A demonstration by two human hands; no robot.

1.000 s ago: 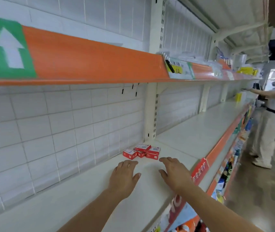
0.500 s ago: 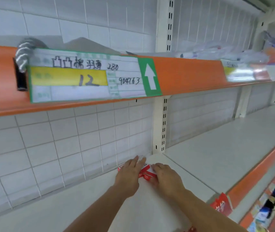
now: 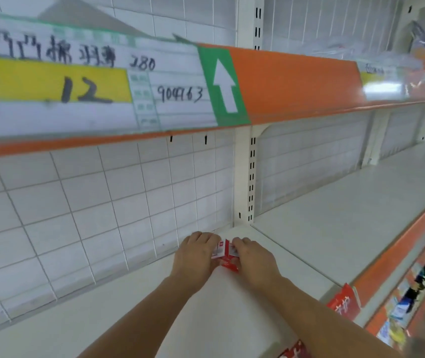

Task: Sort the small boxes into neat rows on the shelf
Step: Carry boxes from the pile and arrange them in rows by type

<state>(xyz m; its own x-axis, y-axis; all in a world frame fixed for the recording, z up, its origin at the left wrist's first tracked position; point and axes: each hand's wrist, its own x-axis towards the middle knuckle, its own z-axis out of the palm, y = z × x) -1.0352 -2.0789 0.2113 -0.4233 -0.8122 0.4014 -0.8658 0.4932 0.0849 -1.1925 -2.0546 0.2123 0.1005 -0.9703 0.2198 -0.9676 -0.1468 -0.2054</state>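
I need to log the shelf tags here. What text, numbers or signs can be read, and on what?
"280", "12", "904763" and handwritten Chinese characters I cannot make out: price card on the upper shelf edge.
White up arrow: green sign beside it.
Second card: blurred.
Red tag: white characters, unreadable.
Small boxes: print too small.

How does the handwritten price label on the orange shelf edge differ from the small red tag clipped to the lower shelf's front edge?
The handwritten white-and-yellow price label is wide and lies flat along the orange upper shelf edge; the small red tag is narrow and sticks out from the white lower shelf. The label carries dark handwriting on pale paper; the tag carries white characters on red. Both are mounted on front edges of shelves.
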